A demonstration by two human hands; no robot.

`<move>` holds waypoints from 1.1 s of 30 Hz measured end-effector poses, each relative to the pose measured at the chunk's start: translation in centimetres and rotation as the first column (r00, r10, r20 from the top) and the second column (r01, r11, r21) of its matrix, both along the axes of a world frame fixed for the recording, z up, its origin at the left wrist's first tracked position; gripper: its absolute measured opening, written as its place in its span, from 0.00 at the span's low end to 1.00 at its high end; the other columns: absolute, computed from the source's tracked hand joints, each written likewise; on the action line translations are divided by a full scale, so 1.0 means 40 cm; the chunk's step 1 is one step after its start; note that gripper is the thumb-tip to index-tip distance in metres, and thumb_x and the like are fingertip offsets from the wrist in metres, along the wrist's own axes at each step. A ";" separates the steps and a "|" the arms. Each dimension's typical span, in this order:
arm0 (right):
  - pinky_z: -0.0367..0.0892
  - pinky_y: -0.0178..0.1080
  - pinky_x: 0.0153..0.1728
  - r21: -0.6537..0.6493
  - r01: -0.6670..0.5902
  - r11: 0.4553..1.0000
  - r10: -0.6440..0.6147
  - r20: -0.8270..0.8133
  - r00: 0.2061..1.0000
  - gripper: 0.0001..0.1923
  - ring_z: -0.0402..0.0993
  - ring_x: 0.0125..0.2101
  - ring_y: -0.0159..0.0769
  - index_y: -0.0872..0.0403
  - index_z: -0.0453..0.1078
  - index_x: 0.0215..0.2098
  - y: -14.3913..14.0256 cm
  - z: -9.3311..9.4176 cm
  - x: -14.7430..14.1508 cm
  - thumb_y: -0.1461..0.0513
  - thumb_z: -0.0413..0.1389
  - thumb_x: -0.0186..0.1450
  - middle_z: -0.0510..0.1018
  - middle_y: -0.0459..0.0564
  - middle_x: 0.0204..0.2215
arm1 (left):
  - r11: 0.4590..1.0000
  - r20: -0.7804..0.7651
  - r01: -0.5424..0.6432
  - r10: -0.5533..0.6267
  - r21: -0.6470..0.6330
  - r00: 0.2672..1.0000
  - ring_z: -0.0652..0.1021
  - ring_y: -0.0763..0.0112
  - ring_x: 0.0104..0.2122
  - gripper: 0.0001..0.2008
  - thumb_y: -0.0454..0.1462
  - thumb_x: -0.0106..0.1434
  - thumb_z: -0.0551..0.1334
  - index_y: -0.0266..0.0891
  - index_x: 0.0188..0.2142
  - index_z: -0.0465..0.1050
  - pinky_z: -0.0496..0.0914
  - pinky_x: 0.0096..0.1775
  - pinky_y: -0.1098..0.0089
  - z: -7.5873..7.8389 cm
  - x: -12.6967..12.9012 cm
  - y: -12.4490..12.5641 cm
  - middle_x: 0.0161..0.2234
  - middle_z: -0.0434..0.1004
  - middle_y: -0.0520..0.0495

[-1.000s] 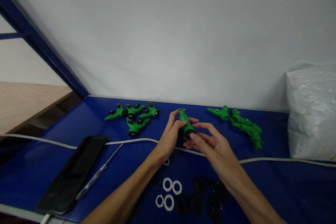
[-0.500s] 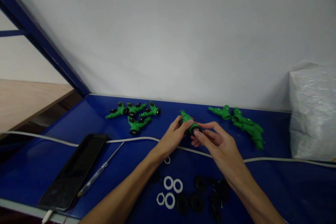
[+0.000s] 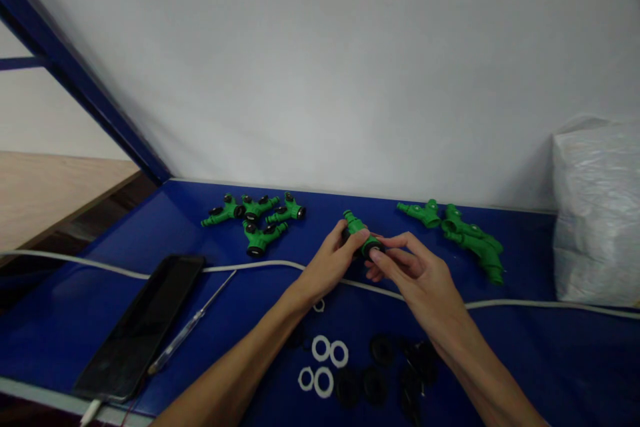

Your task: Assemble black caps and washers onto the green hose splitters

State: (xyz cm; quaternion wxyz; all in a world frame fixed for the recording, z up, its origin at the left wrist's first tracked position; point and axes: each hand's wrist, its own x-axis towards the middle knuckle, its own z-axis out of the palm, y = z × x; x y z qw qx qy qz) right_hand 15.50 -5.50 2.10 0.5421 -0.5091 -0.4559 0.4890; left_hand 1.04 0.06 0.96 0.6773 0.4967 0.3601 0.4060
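Observation:
Between my two hands, over the blue tabletop, is a green hose splitter (image 3: 357, 227) with a black ring at its near end. My left hand (image 3: 336, 250) is closed around its body, thumb on top. The fingers of my right hand (image 3: 413, 263) grip the black ring, the thumb pressing on its rim. Part of the splitter is hidden behind my fingers. Below my hands lie several white rings (image 3: 324, 382) and black rings (image 3: 374, 385), with small dark parts (image 3: 411, 387) beside them.
Several green splitters with black fittings (image 3: 260, 238) lie to the left, and bare green splitter bodies (image 3: 473, 243) to the right. A white cable (image 3: 270, 264) crosses the table. A phone (image 3: 143, 327), a screwdriver (image 3: 187, 327) and a plastic-wrapped package (image 3: 597, 213) are also there.
Almost nothing differs. Both hands keep their hold on the splitter, with only a very slight shift of the right hand.

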 end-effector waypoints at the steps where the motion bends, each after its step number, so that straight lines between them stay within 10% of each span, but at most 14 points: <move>1: 0.76 0.35 0.33 -0.004 0.000 1.000 0.000 -0.003 1.000 0.19 0.80 0.27 0.32 0.52 0.72 0.38 0.000 0.000 0.000 0.50 0.70 0.58 0.84 0.47 0.29 | 1.000 -0.005 0.005 -0.005 0.009 1.000 0.75 0.62 0.47 0.16 0.47 0.65 0.63 0.39 0.45 0.71 0.68 0.53 0.63 -0.001 -0.001 0.001 0.46 0.76 0.43; 33: 0.76 0.39 0.35 0.068 0.056 0.996 -0.064 0.130 0.989 0.17 0.80 0.30 0.37 0.53 0.76 0.43 0.001 0.012 0.013 0.51 0.65 0.63 0.82 0.48 0.28 | 0.995 0.060 -0.069 0.073 -0.067 0.996 0.76 0.66 0.45 0.13 0.43 0.59 0.69 0.39 0.39 0.73 0.72 0.50 0.63 0.017 -0.017 0.015 0.42 0.76 0.48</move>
